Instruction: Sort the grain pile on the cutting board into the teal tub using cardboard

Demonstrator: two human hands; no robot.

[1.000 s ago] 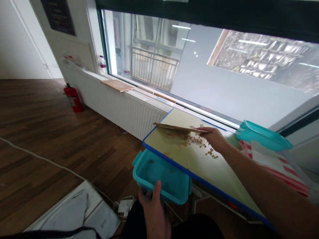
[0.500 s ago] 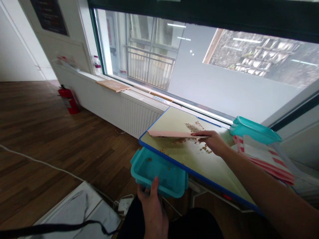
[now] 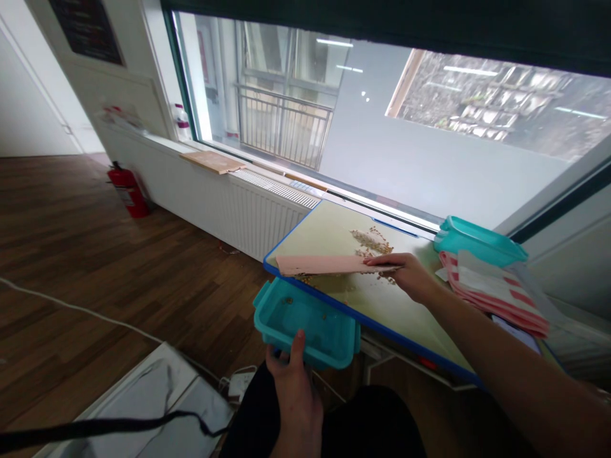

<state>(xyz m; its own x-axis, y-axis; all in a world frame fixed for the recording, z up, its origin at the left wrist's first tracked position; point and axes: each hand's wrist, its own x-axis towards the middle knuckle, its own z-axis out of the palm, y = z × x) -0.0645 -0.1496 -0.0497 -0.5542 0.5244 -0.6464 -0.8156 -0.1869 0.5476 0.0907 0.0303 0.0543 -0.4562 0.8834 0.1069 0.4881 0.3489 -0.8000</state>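
Observation:
My left hand (image 3: 292,375) is closed on the near rim of a teal plastic tub (image 3: 267,318), thumb over the edge and fingers beneath. The tub sits just below the table's blue edge, with a few small yellowish-brown bits inside. My right hand (image 3: 401,270) grips one end of a long flat pinkish board (image 3: 324,264), which stretches leftward over the table (image 3: 305,235) near its front edge. Beyond the board lies a pile of small grains or crumbs (image 3: 372,242); more bits show along its near side. Whether the board's lower edge touches the tabletop I cannot tell.
Another teal tub (image 3: 477,242) stands at the table's far right, beside a red-and-white folded cloth (image 3: 496,286). A radiator (image 3: 258,213) runs under the window. A red fire extinguisher (image 3: 128,189) and a white cable (image 3: 81,308) are on the wooden floor.
The board has moved toward me, closer to the table's front edge, and now covers the bits that lay there. My left hand still holds the tub in nearly the same place.

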